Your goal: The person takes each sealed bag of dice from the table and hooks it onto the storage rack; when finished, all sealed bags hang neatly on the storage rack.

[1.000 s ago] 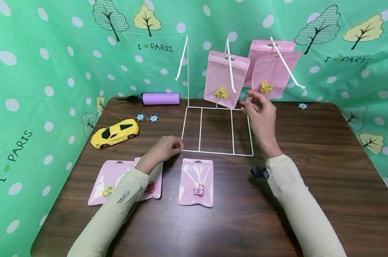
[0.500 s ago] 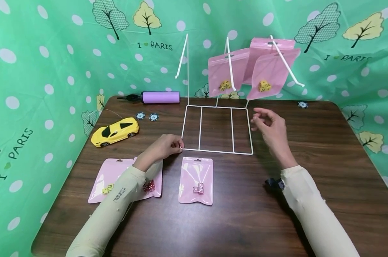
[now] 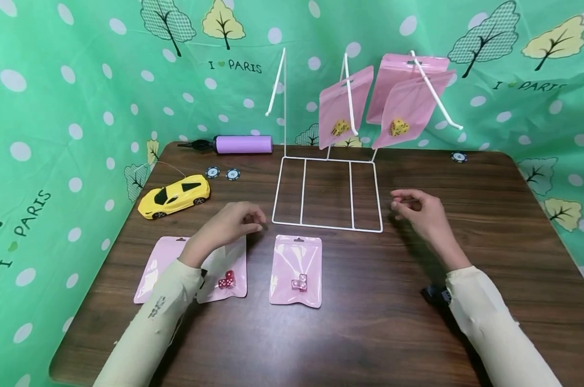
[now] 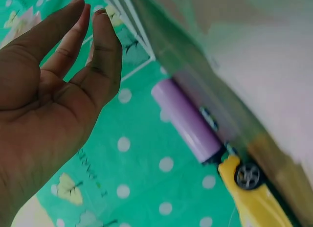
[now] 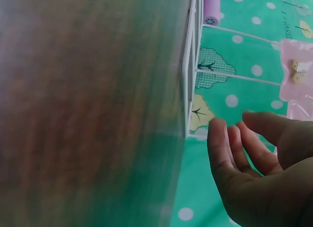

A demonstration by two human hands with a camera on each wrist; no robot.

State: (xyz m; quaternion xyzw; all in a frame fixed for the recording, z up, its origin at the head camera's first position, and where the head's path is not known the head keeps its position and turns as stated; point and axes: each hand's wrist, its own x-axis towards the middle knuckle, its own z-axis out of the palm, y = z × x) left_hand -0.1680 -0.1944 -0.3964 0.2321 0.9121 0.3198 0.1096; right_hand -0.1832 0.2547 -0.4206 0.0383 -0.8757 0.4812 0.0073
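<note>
My left hand (image 3: 226, 228) hovers left of the front corner of a white wire rack (image 3: 333, 228), fingers loosely bent and holding nothing. Under that arm lie two pink zip pouches; the one with red dice (image 3: 227, 279) shows more, while the sleeve partly covers the other pouch (image 3: 163, 255). A third pink pouch (image 3: 297, 258) with clear pinkish dice lies before the rack. Right of the rack, my right hand (image 3: 420, 212) is in the air with relaxed fingers and nothing in them. A pouch with yellow dice (image 3: 342, 107) hangs tilted on the middle hook; pink pouches (image 3: 408, 107) hang on the right hook.
The rack's left hook (image 3: 275, 86) carries nothing. A yellow toy car (image 3: 175, 197), two poker chips (image 3: 222, 173) and a purple hand pump (image 3: 243, 144) sit at the back left. Another chip (image 3: 458, 157) lies at the back right. A green printed curtain surrounds the table.
My right hand has drawn away from the hanging pouches, down and to the right. The pouch on the middle hook has swung round. My left hand has let go of the rack's corner and moved left.
</note>
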